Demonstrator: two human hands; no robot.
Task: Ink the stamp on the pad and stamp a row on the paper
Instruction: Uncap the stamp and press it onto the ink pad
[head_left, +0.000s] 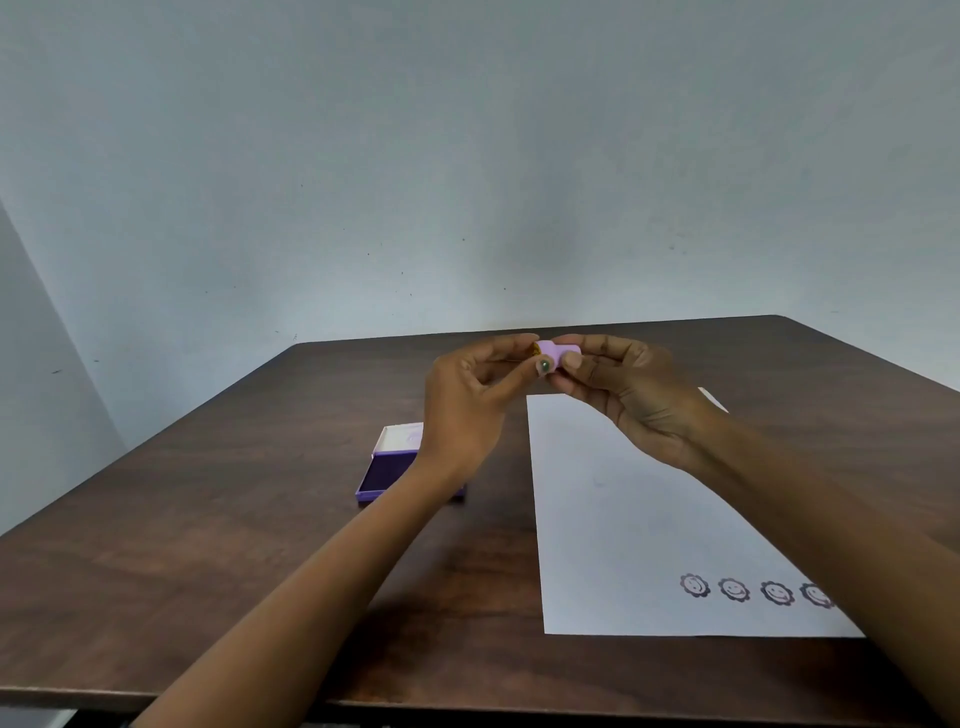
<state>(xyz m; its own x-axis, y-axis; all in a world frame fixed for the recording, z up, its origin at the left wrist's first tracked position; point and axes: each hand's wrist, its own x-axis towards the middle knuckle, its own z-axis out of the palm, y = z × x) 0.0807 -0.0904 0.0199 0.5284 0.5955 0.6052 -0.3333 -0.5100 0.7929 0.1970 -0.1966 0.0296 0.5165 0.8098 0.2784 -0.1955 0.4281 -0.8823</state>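
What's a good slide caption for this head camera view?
Both hands hold a lilac stamp above the table; four stamped faces line the paper.

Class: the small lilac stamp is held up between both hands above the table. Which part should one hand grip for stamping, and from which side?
Grip the stamp by its lilac plastic body, probably fingers pinching from the right, as the right hand does. Its orange printing face points toward the left hand, so that end should stay free of fingers.
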